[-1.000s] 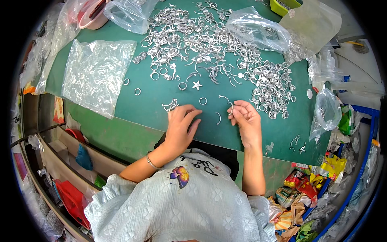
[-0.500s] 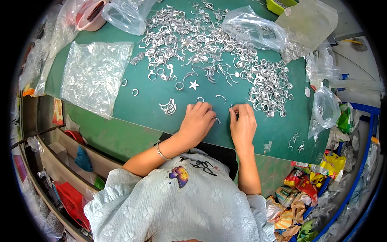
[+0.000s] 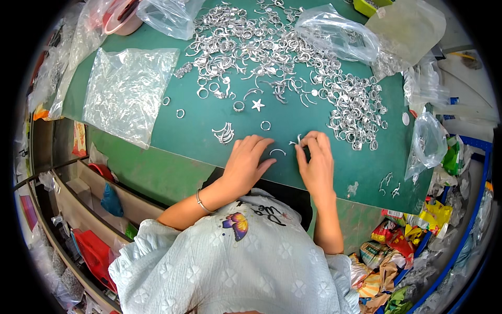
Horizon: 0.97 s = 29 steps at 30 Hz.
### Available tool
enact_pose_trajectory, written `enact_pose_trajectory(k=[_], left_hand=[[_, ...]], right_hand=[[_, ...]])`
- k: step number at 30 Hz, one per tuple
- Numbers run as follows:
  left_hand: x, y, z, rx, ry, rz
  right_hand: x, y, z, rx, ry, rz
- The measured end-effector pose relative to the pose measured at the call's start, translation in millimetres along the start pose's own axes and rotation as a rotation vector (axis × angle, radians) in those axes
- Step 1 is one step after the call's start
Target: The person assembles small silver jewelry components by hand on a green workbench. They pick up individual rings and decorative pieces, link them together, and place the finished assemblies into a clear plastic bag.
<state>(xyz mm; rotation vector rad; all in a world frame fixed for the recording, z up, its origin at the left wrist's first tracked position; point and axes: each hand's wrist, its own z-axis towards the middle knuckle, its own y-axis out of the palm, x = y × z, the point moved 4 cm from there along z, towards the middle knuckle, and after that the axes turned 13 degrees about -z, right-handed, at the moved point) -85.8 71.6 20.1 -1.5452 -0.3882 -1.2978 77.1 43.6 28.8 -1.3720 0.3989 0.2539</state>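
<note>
My left hand [image 3: 248, 161] rests at the near edge of the green tabletop, thumb and fingers apart, holding nothing. Just off its fingers lies a thin curved silver piece [image 3: 278, 152]. My right hand [image 3: 317, 165] pinches a small curved silver piece [image 3: 296, 141] between thumb and fingertips; its inner end is hidden by the fingers. A silver ring [image 3: 265, 125] lies beyond and between my hands. Left of it sits a small cluster of curved silver pieces [image 3: 224, 133]. Farther out are a star-shaped silver piece [image 3: 258, 105] and another ring [image 3: 238, 106].
A broad heap of silver rings [image 3: 251, 47] spreads over the far table [image 3: 193, 118], with more rings [image 3: 355, 112] to the right. A clear plastic bag [image 3: 128, 94] lies at left, another bag [image 3: 337, 34] at the back. Wrappers [image 3: 389, 238] fill a blue-framed rack at right.
My left hand has let go of a curved piece, which now lies on the table, and its fingers have spread. The piece in my right hand now shows past the fingertips. The view has shifted slightly.
</note>
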Motion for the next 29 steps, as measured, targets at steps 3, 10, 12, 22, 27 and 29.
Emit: enact_pose_trajectory(k=[3, 10, 12, 22, 27, 29], left_hand=[[-1, -6, -7, -0.008, -0.029, -0.021], [-2, -9, -12, 0.040, -0.032, -0.037], [-2, -9, -12, 0.039, -0.035, -0.025], [-2, -9, -11, 0.046, 0.002, 0.020], [-9, -6, -16, 0.053, -0.002, 0.010], [-9, -3, -14, 0.032, 0.000, 0.002]], right_hand=[[-15, 9, -4, 0.013, -0.078, 0.062], [-20, 17, -9, -0.094, -0.078, 0.040], [-17, 16, -10, -0.072, -0.074, 0.039], [25, -8, -38, 0.118, 0.065, -0.104], [96, -43, -79, 0.328, 0.353, -0.394], [130, -55, -95, 0.387, 0.496, -0.544]])
